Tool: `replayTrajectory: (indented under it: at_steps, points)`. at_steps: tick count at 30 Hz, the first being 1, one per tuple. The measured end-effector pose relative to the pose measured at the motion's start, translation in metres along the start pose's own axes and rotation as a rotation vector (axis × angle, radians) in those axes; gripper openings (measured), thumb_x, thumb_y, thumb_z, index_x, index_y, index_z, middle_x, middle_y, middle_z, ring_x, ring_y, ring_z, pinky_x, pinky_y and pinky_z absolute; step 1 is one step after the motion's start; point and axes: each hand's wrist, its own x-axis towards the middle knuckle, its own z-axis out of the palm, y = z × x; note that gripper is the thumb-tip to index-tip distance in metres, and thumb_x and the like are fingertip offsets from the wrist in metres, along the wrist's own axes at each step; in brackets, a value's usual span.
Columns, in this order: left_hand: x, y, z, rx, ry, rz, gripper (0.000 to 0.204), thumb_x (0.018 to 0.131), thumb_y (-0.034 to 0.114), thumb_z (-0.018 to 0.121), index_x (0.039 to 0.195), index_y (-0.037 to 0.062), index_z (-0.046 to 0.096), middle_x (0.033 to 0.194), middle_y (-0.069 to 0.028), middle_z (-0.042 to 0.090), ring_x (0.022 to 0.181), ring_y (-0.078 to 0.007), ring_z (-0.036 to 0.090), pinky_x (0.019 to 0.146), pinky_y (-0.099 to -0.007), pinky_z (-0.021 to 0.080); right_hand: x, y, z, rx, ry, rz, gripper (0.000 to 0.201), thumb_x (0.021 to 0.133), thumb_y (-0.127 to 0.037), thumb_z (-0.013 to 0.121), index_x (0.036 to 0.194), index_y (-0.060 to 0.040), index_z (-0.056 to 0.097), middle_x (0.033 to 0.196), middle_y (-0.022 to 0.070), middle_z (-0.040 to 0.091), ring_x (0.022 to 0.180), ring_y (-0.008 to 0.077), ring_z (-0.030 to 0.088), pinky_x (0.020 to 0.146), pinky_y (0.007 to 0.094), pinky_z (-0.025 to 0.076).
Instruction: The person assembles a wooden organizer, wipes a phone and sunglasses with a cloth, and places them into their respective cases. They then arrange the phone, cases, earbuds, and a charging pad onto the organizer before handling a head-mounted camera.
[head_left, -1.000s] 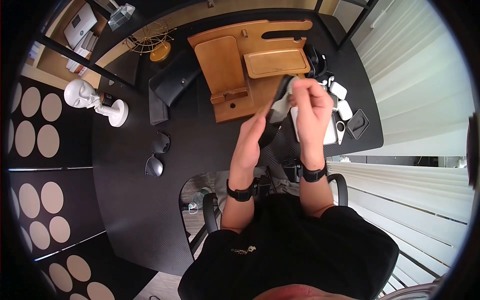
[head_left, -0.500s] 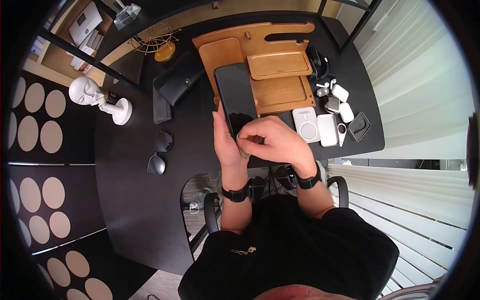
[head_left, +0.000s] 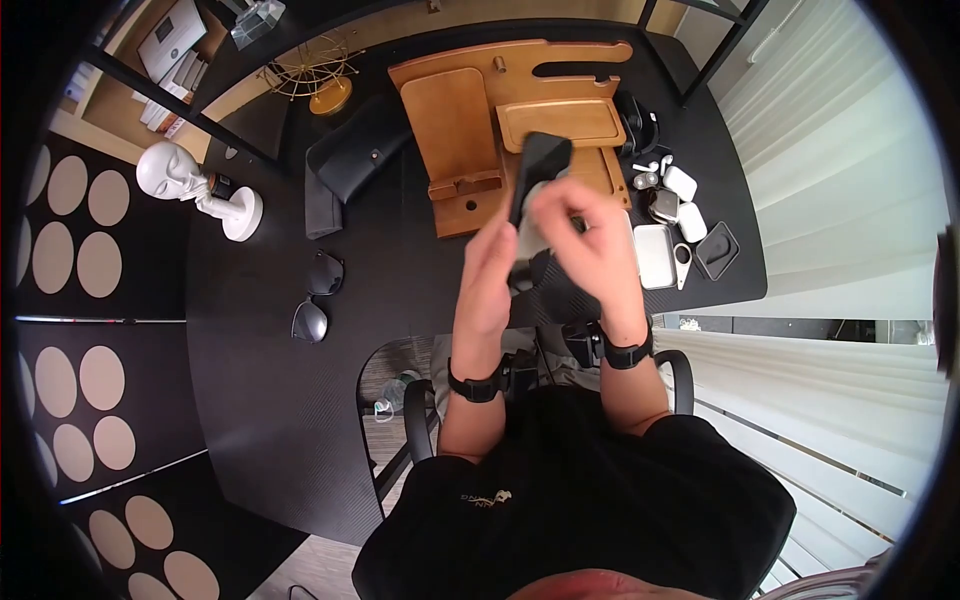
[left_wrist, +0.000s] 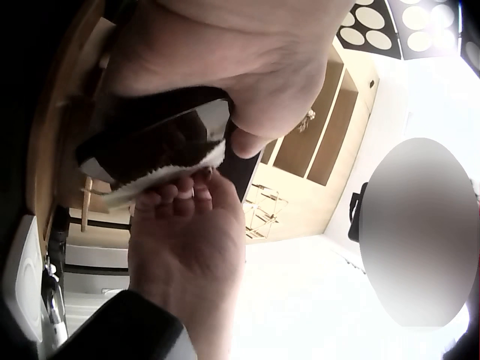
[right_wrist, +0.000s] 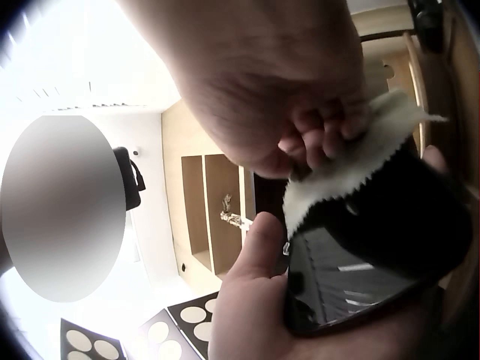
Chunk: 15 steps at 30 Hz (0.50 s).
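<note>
My left hand (head_left: 485, 285) grips a black smartphone (head_left: 547, 153) above the front of the desk, with the phone turned steeply on its side. In the right wrist view its glossy dark screen (right_wrist: 352, 277) shows reflections, and the left thumb (right_wrist: 262, 244) lies along its edge. My right hand (head_left: 600, 250) pinches a pale cloth (right_wrist: 352, 172) with a zigzag-cut edge. The cloth lies against the phone's glossy face, the right fingers bunched on it. From the left wrist view, the same cloth (left_wrist: 169, 176) spans the phone between both hands.
Behind the hands stands a wooden desk organizer (head_left: 450, 125). To its left are a black case (head_left: 365, 165), sunglasses (head_left: 312, 320) and a white bust (head_left: 240, 215). At right sit a white tray (head_left: 656, 258), a white earbuds case (head_left: 680, 183) and a black tray (head_left: 717, 250).
Half a second ago the phone faced up with the right hand low on it. Now the phone is tipped on its side, and the right hand with the cloth has moved up and right.
</note>
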Motion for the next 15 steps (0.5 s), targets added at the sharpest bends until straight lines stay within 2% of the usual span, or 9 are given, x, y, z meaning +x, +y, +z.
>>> replayTrajectory:
  at_steps: [1,2,4,5,10,12,13,14,15]
  points:
    - [0.001,-0.003,-0.002,-0.063,0.069,0.034,0.053,0.109,0.026,0.042,0.151,-0.0053,0.038,0.137,-0.0131,0.058,0.124,-0.0188,0.056,0.105,-0.0312,0.042,-0.002,0.002,0.003,0.005,-0.133,0.027,0.006,0.09,-0.007,0.065,0.091,-0.0011,0.067,0.074,0.0032,0.064,0.064,0.0085,0.057,0.059,0.0252,0.045]
    - [0.003,-0.003,-0.005,-0.061,0.07,0.037,0.053,0.109,0.026,0.042,0.151,-0.0053,0.038,0.137,-0.0131,0.058,0.124,-0.0188,0.056,0.105,-0.0312,0.042,-0.003,0.002,0.006,0.01,-0.266,0.052,0.007,0.088,-0.009,0.066,0.09,-0.0015,0.067,0.073,0.0062,0.064,0.062,0.0123,0.059,0.058,0.0272,0.045]
    - [0.006,0.004,-0.01,-0.205,0.13,0.135,0.049,0.109,0.023,0.041,0.149,-0.004,0.04,0.129,-0.0152,0.062,0.117,-0.0215,0.062,0.098,-0.0319,0.049,-0.004,-0.002,0.011,-0.034,-0.511,0.079,0.008,0.09,-0.008,0.066,0.091,0.0005,0.067,0.073,0.0066,0.066,0.064,0.0118,0.062,0.059,0.0273,0.048]
    - [0.007,0.009,-0.01,-0.211,0.215,0.134,0.044,0.108,0.02,0.039,0.146,-0.0027,0.042,0.123,-0.0175,0.064,0.11,-0.0252,0.066,0.091,-0.0341,0.052,-0.005,-0.002,0.015,-0.072,-0.538,0.012,0.01,0.089,-0.009,0.067,0.09,0.0012,0.067,0.07,0.0088,0.065,0.06,0.0152,0.063,0.055,0.0286,0.047]
    - [0.006,0.022,-0.007,-0.205,0.384,0.205,0.041,0.107,0.019,0.041,0.143,-0.0005,0.043,0.123,-0.0212,0.063,0.112,-0.0321,0.066,0.09,-0.0408,0.055,-0.006,0.011,0.015,-0.028,-0.557,-0.025,0.009,0.091,-0.008,0.066,0.09,0.0008,0.068,0.073,0.0069,0.067,0.063,0.0138,0.063,0.059,0.0267,0.047]
    - [0.004,0.019,-0.012,-0.315,0.332,0.187,0.041,0.107,0.019,0.042,0.144,0.0012,0.042,0.126,-0.0218,0.062,0.115,-0.0339,0.065,0.092,-0.0427,0.055,-0.007,0.014,0.013,0.29,-0.335,0.194,0.017,0.096,-0.014,0.063,0.09,0.0006,0.067,0.08,0.0027,0.068,0.069,0.0115,0.062,0.062,0.0262,0.046]
    - [0.005,0.018,-0.012,-0.399,0.291,0.185,0.041,0.107,0.019,0.042,0.145,0.0028,0.041,0.128,-0.0221,0.061,0.114,-0.0347,0.064,0.093,-0.0439,0.054,-0.005,0.011,0.007,0.456,-0.339,0.264,0.016,0.1,-0.012,0.06,0.094,0.0008,0.067,0.086,-0.0009,0.066,0.074,0.0068,0.059,0.065,0.0223,0.045]
    - [0.005,0.017,-0.01,-0.401,0.29,0.186,0.041,0.107,0.019,0.042,0.145,0.0028,0.041,0.128,-0.0221,0.061,0.114,-0.0347,0.064,0.093,-0.0439,0.054,-0.005,0.013,0.006,0.454,-0.339,0.263,0.016,0.1,-0.012,0.06,0.094,0.0008,0.067,0.086,-0.0009,0.066,0.074,0.0068,0.059,0.065,0.0223,0.045]
    - [0.005,0.016,-0.007,-0.444,0.264,0.165,0.041,0.107,0.019,0.042,0.145,0.0031,0.04,0.129,-0.0222,0.061,0.114,-0.0347,0.065,0.094,-0.0447,0.054,-0.007,0.017,0.006,0.714,-0.285,0.279,0.014,0.099,-0.011,0.06,0.095,0.0007,0.066,0.086,0.0005,0.067,0.073,0.0074,0.059,0.066,0.022,0.046]
